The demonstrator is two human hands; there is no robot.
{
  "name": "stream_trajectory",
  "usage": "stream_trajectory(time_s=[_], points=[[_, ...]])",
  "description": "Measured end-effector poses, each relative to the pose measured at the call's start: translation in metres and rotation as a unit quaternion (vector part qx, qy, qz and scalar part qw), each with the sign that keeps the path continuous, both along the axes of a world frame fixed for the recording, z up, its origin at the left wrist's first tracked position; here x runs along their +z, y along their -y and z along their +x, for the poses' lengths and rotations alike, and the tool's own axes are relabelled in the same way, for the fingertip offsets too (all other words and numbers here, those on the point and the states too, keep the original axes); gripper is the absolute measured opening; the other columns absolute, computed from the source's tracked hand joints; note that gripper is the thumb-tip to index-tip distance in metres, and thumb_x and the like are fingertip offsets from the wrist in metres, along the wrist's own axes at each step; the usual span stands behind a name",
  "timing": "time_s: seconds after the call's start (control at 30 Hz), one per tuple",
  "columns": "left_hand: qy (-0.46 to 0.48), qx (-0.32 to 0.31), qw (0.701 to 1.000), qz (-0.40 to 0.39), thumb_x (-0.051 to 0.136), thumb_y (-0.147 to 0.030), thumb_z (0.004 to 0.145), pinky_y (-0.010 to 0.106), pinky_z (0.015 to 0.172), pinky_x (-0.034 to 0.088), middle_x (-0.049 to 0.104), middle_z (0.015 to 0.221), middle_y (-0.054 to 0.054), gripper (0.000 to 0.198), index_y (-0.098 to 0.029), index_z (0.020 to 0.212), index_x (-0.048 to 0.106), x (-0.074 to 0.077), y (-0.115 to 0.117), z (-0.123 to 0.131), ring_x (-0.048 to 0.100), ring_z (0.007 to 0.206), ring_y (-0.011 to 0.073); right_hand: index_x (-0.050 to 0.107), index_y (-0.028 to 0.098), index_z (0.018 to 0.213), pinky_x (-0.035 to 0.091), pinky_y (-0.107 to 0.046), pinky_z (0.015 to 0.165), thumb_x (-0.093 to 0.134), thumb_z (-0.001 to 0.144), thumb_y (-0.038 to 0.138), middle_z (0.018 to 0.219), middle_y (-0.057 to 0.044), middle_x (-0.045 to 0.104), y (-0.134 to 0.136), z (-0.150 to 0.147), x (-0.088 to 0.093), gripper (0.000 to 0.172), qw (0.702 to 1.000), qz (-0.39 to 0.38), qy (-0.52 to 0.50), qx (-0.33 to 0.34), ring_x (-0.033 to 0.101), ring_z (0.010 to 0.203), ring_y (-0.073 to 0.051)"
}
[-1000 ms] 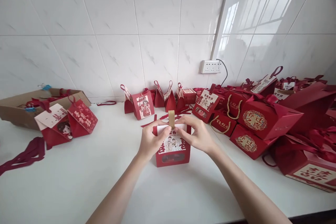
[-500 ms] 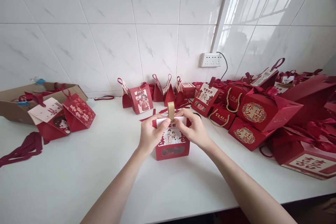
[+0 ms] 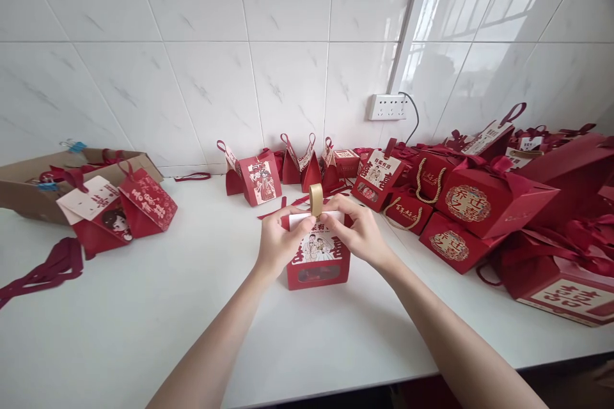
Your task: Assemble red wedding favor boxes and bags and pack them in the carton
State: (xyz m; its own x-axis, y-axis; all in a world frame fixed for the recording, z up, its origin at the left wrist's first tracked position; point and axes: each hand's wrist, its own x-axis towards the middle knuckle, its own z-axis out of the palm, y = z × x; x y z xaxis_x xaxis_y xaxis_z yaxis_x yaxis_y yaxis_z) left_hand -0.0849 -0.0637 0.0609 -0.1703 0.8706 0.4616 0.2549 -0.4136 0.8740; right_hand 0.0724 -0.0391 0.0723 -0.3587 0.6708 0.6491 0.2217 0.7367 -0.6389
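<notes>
A red and white gift box (image 3: 317,262) stands upright on the white table, with a printed couple on its front and a clear window low down. A gold ribbon loop (image 3: 315,200) rises from the middle of its top edge. My left hand (image 3: 282,236) pinches the top left of the box, thumb in front and fingers behind. On the other side, my right hand (image 3: 357,227) pinches the top right in the same way. Both thumbs lie close to the foot of the loop. My fingertips behind the box are hidden.
At left are a cardboard box (image 3: 29,195), two small red gift boxes (image 3: 148,208) and dark red ribbons (image 3: 45,271). Several folded boxes (image 3: 261,180) line the tiled wall. Red boxes (image 3: 472,204) pile up at right. A power strip (image 3: 387,107) is on the wall.
Both hands keep their pinch on the gift box's top. The whole view has shifted slightly; little else differs.
</notes>
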Motion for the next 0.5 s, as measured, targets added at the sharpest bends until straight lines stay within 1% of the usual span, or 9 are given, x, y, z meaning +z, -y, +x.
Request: stream_trajectory(time_s=[0.13,0.3,0.4,0.5], points=[[0.008,-0.007,1.0,-0.008,0.068,-0.033,0.068,0.017,0.043,0.037,0.055,0.05,-0.003,0.018,-0.016,0.066,0.066,-0.0009,0.0006,0.0003,0.045,0.045,0.0076,0.062,0.019,0.079,0.039,-0.024,0.061,0.052,0.085,0.026,0.073,0.0,0.059,-0.0003,0.0007,0.0003,0.014,1.0,0.005,0.005,0.0,0.052,0.067,-0.012],[0.011,-0.022,1.0,0.017,0.066,-0.032,0.07,0.018,0.047,0.042,0.063,0.062,0.0,0.017,-0.016,0.074,0.065,-0.0017,0.0027,0.0008,0.054,0.052,0.0099,0.062,0.02,0.084,0.042,-0.027,0.067,0.051,0.086,0.028,0.078,-0.002,0.061,0.0008,-0.0015,-0.0038,0.014,1.0,0.016,-0.019,0.001,0.054,0.073,-0.014],[0.013,-0.033,0.999,0.008,0.067,-0.033,0.068,0.019,0.046,0.043,0.061,0.058,-0.001,0.018,-0.016,0.073,0.064,-0.002,0.003,0.0005,0.055,0.05,0.0107,0.062,0.02,0.084,0.043,-0.028,0.068,0.051,0.087,0.028,0.08,-0.003,0.062,0.0008,-0.0018,-0.0053,0.014,1.0,0.015,-0.018,0.004,0.055,0.074,-0.015],[0.007,-0.025,1.0,0.012,0.067,-0.032,0.069,0.019,0.046,0.042,0.061,0.057,-0.001,0.017,-0.016,0.071,0.063,-0.0021,0.0024,0.0002,0.054,0.049,0.0101,0.062,0.02,0.085,0.043,-0.028,0.068,0.051,0.086,0.028,0.08,-0.002,0.063,0.0006,-0.0015,-0.0055,0.014,1.0,0.013,-0.019,0.005,0.056,0.075,-0.015]])
